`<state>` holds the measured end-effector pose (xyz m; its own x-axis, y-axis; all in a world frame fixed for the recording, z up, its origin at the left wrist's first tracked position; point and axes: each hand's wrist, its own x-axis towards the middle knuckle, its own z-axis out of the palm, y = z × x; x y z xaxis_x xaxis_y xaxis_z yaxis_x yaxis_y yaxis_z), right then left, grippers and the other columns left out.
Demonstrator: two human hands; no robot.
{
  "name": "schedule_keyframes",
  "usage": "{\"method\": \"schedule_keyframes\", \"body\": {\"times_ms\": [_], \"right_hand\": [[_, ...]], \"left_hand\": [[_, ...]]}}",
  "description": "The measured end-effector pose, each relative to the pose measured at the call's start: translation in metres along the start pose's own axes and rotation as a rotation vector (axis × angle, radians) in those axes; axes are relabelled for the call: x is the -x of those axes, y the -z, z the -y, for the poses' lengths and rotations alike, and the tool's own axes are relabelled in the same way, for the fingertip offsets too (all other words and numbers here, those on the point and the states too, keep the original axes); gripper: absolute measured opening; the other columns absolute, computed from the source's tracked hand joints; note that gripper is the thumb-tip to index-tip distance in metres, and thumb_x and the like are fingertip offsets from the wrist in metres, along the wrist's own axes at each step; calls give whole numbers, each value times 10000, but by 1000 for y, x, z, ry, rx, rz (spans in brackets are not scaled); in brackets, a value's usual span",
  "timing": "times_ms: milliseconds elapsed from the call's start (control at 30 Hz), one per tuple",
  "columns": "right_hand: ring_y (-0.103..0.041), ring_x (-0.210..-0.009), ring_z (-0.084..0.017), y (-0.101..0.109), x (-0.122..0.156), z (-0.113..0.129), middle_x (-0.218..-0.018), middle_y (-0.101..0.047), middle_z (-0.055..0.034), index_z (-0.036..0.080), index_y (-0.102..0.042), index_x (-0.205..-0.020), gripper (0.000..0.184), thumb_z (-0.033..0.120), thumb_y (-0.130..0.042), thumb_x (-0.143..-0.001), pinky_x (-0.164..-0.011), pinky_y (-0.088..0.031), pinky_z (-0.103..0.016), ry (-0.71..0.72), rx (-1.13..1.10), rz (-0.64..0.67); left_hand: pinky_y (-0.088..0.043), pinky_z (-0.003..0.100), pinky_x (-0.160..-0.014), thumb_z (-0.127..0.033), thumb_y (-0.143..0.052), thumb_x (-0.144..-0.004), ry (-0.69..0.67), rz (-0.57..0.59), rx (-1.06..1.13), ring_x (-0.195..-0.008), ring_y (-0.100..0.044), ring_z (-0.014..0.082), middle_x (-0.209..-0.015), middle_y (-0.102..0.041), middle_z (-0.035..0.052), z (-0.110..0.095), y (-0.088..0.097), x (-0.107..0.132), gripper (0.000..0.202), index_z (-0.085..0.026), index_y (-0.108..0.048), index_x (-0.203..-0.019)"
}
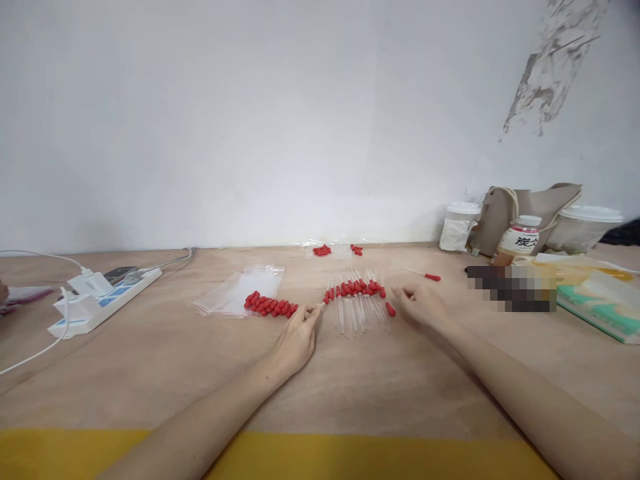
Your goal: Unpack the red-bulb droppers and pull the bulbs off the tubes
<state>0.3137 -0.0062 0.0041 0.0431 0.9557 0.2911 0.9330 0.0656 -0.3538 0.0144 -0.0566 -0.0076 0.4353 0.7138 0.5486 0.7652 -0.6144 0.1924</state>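
Observation:
A row of clear droppers with red rubber bulbs (356,297) lies in the middle of the wooden table. My left hand (296,339) rests on the table just left of the row, fingers pinched on the tip of one dropper. A pile of loose red bulbs (270,305) lies left of that hand, partly on clear plastic bags (240,292). My right hand (419,303) sits at the right end of the row with fingers curled; whether it holds anything is unclear. One loose red bulb (391,309) lies beside it.
A single dropper (423,274) lies farther right. More red bulbs on a bag (334,251) sit by the wall. A white power strip (103,299) with plugs and cables is at left. Cups, a bottle (519,239), a bag and a green book (600,307) stand at right.

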Motion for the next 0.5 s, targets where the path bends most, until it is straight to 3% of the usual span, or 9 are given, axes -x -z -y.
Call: {"method": "schedule_keyframes", "body": {"times_ms": [133,233,367,500], "right_hand": [[-540,-948,-235,11,-28,-28,-1032,-603,-130,141,-614,-984,315,224,-360,-817,-768,-390,-305,-141,99,-79],[-408,-1126,-313,11,-47,-47,-1224,-479,-152,151,-525,-1145,385,181,-423,-775,-897,-309,-458,-201,155,-83],[-425,-1098,-349,3,-60,-59,-1169,-508,-186,156,-519,-1147,397,219,-464,-759,-875,-269,-580,-276,174,-46],[-526,-974,-279,-1,-64,-59,-997,-598,-151,167,-611,-981,280,281,-492,-755,-836,-368,-450,-297,134,-42]], "left_hand": [[-443,342,-780,-37,-313,-751,28,38,16,-863,-494,184,-1039,-458,110,-1,-1,-2,457,-162,-482,-1157],[-446,341,-786,-35,-319,-744,64,68,19,-851,-497,183,-1024,-461,111,-3,-2,-5,405,-142,-516,-1081],[-420,354,-861,-49,-339,-753,85,74,82,-954,-485,202,-1030,-471,120,-4,-5,-10,347,-133,-534,-1029],[-387,377,-923,-114,-391,-777,77,109,171,-1060,-455,221,-1091,-482,118,-3,-4,-14,304,-153,-541,-1038]]}}
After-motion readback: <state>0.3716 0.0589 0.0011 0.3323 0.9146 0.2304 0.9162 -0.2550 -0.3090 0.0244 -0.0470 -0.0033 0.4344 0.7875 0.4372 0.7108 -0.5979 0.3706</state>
